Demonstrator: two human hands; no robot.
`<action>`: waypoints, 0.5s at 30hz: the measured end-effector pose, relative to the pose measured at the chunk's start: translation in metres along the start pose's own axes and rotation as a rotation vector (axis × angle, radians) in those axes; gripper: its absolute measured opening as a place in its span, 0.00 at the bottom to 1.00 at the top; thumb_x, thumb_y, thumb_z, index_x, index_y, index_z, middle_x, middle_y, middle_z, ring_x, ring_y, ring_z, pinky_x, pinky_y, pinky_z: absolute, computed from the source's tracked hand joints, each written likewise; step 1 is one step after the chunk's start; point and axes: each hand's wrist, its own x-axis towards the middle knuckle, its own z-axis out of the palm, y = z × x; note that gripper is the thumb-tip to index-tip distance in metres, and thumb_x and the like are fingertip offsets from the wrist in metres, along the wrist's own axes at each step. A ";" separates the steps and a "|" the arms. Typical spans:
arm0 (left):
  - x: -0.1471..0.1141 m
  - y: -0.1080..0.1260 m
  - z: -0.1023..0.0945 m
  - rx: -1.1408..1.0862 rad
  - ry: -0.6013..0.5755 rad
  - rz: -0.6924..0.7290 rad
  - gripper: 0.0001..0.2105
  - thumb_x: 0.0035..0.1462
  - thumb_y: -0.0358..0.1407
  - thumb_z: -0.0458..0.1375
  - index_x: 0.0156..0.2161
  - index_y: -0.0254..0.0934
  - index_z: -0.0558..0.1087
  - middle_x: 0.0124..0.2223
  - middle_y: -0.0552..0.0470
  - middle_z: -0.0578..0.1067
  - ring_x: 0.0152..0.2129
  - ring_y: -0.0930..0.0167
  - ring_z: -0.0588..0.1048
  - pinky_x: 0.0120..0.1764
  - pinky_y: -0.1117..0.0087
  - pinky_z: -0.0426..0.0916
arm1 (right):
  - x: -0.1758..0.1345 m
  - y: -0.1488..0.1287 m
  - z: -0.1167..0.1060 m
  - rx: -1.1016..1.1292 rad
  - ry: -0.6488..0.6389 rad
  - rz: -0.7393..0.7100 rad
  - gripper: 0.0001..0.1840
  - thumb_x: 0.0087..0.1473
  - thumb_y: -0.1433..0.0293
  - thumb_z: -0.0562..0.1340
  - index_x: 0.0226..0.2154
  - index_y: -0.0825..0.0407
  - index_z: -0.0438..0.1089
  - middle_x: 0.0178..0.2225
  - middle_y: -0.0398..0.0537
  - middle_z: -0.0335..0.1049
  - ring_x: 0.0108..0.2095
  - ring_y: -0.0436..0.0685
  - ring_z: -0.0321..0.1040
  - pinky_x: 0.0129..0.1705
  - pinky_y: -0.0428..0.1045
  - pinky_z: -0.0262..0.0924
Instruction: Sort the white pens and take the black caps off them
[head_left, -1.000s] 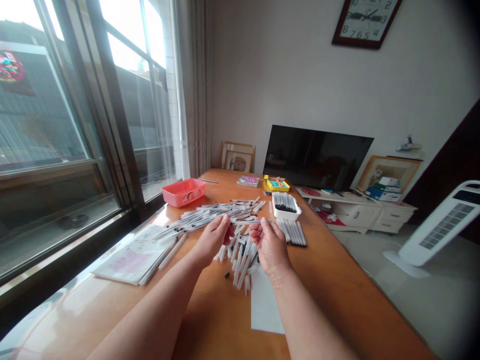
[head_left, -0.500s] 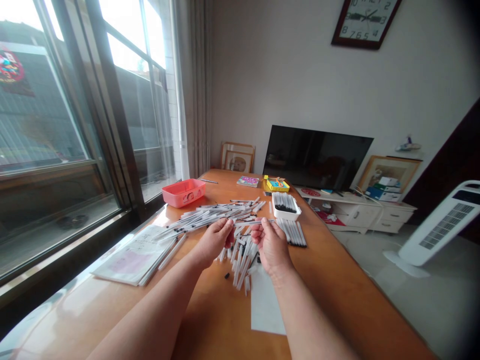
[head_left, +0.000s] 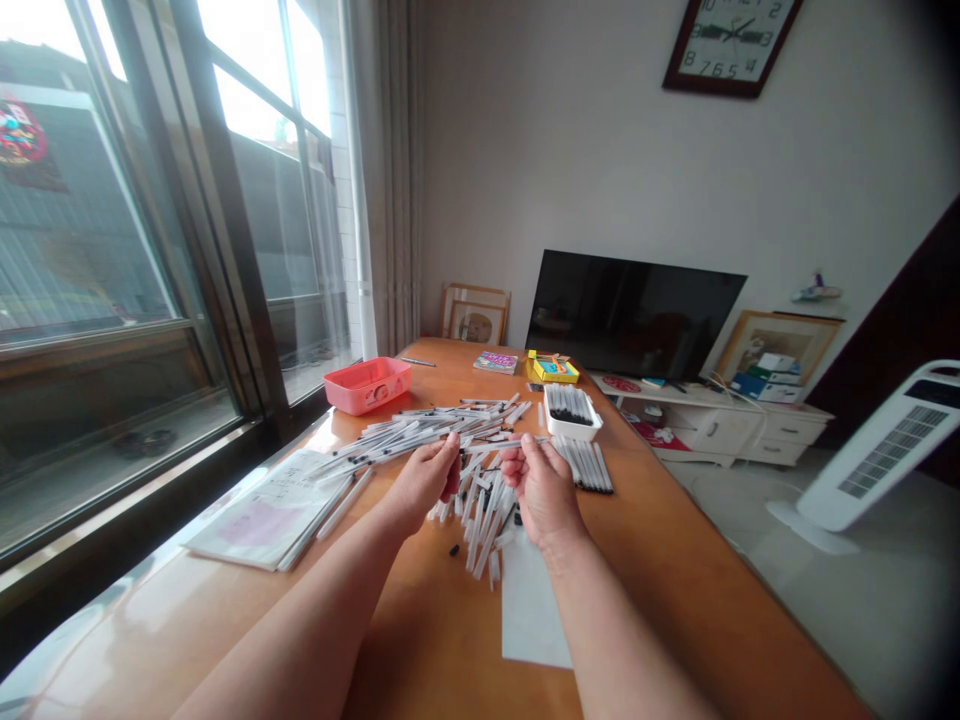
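Note:
My right hand point(head_left: 541, 488) pinches a slim pen point(head_left: 511, 444) between thumb and fingers, its end pointing left. My left hand point(head_left: 427, 484) is closed just to the left, thumb against forefinger; what it holds, if anything, I cannot make out. Below both hands lies a loose heap of clear pen caps point(head_left: 484, 525) with small black pieces among them. Behind the left hand spreads a pile of pale pens point(head_left: 409, 432) with black ends. Right of my right hand, finished-looking pens point(head_left: 586, 466) lie side by side in a row.
A white tub point(head_left: 575, 430) holds upright-leaning pens. A red basket point(head_left: 367, 388) stands at the far left, near a stack of papers point(head_left: 262, 515). A white sheet point(head_left: 534, 610) lies under my right forearm. Farther back are a booklet point(head_left: 495, 363) and a yellow box point(head_left: 555, 370).
My left hand has drawn slightly left, widening the gap between the hands. The thin piece that spanned from hand to hand no longer reaches the left fingers. My right hand has barely moved.

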 end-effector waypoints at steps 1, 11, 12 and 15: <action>0.000 0.000 0.000 -0.023 0.003 -0.008 0.26 0.61 0.58 0.52 0.22 0.38 0.65 0.19 0.52 0.68 0.16 0.73 0.64 0.22 0.71 0.56 | 0.000 0.000 0.000 -0.003 0.004 -0.006 0.19 0.54 0.54 0.67 0.36 0.53 0.73 0.26 0.47 0.75 0.22 0.49 0.66 0.23 0.43 0.57; 0.000 -0.001 0.001 -0.021 -0.089 0.008 0.25 0.61 0.55 0.54 0.22 0.38 0.64 0.19 0.53 0.67 0.16 0.74 0.63 0.23 0.71 0.57 | 0.003 0.000 -0.005 -0.070 -0.016 -0.035 0.19 0.55 0.54 0.66 0.36 0.53 0.73 0.26 0.48 0.75 0.23 0.49 0.65 0.23 0.43 0.57; 0.000 -0.002 0.000 -0.010 -0.072 -0.015 0.26 0.62 0.56 0.52 0.22 0.38 0.64 0.19 0.53 0.67 0.16 0.74 0.63 0.23 0.71 0.56 | 0.003 0.000 -0.005 -0.080 -0.016 -0.041 0.19 0.56 0.53 0.66 0.36 0.53 0.73 0.26 0.48 0.75 0.23 0.49 0.65 0.23 0.43 0.57; 0.001 -0.002 -0.001 -0.061 -0.046 -0.039 0.25 0.61 0.58 0.52 0.27 0.37 0.68 0.23 0.50 0.72 0.18 0.72 0.66 0.24 0.71 0.60 | 0.003 0.000 -0.006 -0.092 -0.001 -0.045 0.20 0.55 0.52 0.66 0.36 0.53 0.73 0.26 0.47 0.75 0.22 0.49 0.65 0.22 0.43 0.56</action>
